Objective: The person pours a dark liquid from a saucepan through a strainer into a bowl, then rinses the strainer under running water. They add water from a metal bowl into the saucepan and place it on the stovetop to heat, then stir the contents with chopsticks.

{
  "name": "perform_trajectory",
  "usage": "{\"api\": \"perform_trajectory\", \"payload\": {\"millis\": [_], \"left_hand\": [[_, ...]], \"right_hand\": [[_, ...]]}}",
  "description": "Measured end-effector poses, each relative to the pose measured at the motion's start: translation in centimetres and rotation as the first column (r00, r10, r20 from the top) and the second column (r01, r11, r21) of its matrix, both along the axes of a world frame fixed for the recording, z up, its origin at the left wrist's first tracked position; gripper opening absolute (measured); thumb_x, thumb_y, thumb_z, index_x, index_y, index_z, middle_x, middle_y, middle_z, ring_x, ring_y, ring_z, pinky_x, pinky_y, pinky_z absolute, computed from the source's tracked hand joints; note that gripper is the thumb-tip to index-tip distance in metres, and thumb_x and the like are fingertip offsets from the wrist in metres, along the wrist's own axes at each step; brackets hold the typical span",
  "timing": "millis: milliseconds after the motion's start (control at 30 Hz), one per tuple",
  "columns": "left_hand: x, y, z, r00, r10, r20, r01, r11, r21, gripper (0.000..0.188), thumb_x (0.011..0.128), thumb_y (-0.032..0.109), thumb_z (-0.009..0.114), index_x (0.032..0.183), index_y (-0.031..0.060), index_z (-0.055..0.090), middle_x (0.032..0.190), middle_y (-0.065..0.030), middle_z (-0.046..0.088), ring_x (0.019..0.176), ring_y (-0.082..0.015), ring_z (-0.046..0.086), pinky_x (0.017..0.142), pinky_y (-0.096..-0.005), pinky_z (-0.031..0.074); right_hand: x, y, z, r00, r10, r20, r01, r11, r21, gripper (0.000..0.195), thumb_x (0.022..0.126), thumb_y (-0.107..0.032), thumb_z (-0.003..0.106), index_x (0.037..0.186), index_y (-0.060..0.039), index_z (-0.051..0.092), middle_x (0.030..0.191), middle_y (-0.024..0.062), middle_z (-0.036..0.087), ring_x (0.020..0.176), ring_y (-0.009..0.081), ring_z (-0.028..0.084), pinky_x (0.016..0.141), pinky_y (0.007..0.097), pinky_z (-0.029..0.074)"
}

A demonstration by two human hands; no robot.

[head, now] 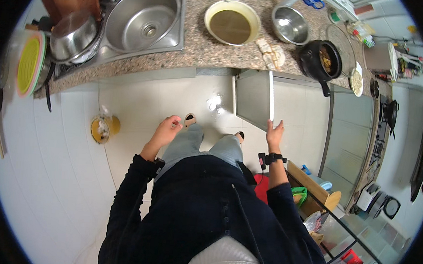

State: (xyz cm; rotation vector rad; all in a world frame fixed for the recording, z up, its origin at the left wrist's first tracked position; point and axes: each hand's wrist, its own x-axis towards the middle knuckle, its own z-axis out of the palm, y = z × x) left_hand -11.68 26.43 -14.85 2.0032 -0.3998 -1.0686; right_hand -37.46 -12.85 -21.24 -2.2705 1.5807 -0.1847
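My right hand point(275, 136) is at the outer corner of a cabinet door point(254, 94) that stands swung out below the counter. Thumb and fingers are spread, and the thumb meets the door's white edge; a firm grip does not show. In the air left of my legs, my left hand point(167, 130) is empty, its fingers loosely curled and apart. Above the door, a folded pale cloth point(270, 54) lies at the counter's front edge. Behind it are a cream basin point(255, 18) of brownish liquid and a steel bowl point(289, 24). The cabinet's inside is hidden.
A dark pot point(308, 58) with food in it sits at the counter's right, its handle past the edge. The steel sink point(130, 29) is at the left. A yellowish waste bin point(101, 129) stands by the left wall. A wooden drawer point(308, 178) juts out near my right elbow.
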Motion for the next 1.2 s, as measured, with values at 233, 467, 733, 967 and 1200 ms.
{"api": "perform_trajectory", "payload": {"millis": [233, 467, 733, 967, 1200], "left_hand": [[-2.0, -8.4, 1.0, 0.957, -0.224, 0.187, 0.235, 0.971, -0.042, 0.033, 0.090, 0.019, 0.064, 0.117, 0.0004, 0.059, 0.109, -0.0151, 0.063, 0.098, -0.0233, 0.063, 0.079, -0.0346, 0.052], [-7.6, -15.9, 0.9, 0.922, -0.373, 0.107, 0.368, 0.928, 0.065, 0.028, 0.090, 0.021, 0.062, 0.111, 0.0023, 0.060, 0.102, -0.0159, 0.065, 0.088, -0.0259, 0.065, 0.075, -0.0351, 0.052], [-15.6, -35.8, 4.2, 0.921, -0.343, -0.183, 0.317, 0.935, -0.156, 0.035, 0.096, 0.032, 0.057, 0.110, 0.0002, 0.061, 0.096, -0.0068, 0.065, 0.084, -0.0145, 0.061, 0.076, -0.0282, 0.050], [-15.1, -55.1, 10.3, 0.601, 0.007, -0.800, -0.400, 0.869, -0.293, 0.046, 0.094, 0.041, 0.059, 0.108, -0.0029, 0.057, 0.105, -0.0174, 0.063, 0.095, -0.0256, 0.064, 0.088, -0.0380, 0.054], [-11.2, -64.0, 5.4, -0.018, 0.040, -0.999, -0.537, 0.842, 0.044, 0.021, 0.084, 0.006, 0.068, 0.072, 0.0098, 0.051, 0.064, 0.0004, 0.052, 0.060, -0.0108, 0.053, 0.055, -0.0232, 0.045]], "right_hand": [[1.3, 3.0, -2.5, 0.951, 0.155, 0.268, -0.290, 0.748, 0.597, 0.066, 0.093, -0.048, 0.055, 0.129, 0.0071, 0.049, 0.106, 0.0190, 0.068, 0.100, 0.0315, 0.064, 0.089, 0.0390, 0.048], [-5.2, -0.2, 7.2, 0.843, -0.138, 0.519, -0.463, 0.305, 0.832, 0.024, 0.095, -0.019, 0.061, 0.106, 0.0021, 0.065, 0.080, 0.0033, 0.066, 0.074, 0.0093, 0.064, 0.069, 0.0266, 0.052], [-28.4, -13.1, 2.6, 0.751, -0.482, 0.451, -0.004, 0.680, 0.733, 0.027, 0.090, -0.018, 0.066, 0.070, -0.0025, 0.060, 0.057, 0.0005, 0.055, 0.050, 0.0102, 0.056, 0.048, 0.0247, 0.046], [-27.1, -18.7, 5.6, 0.653, -0.447, 0.612, -0.258, 0.628, 0.734, 0.013, 0.088, -0.006, 0.062, 0.098, 0.0012, 0.060, 0.069, -0.0031, 0.056, 0.064, 0.0051, 0.052, 0.059, 0.0220, 0.044], [-25.2, -25.4, 6.5, 0.808, -0.276, 0.521, -0.205, 0.697, 0.687, 0.014, 0.090, -0.001, 0.052, 0.102, 0.0016, 0.060, 0.078, 0.0040, 0.064, 0.073, 0.0107, 0.060, 0.070, 0.0253, 0.048]]}}
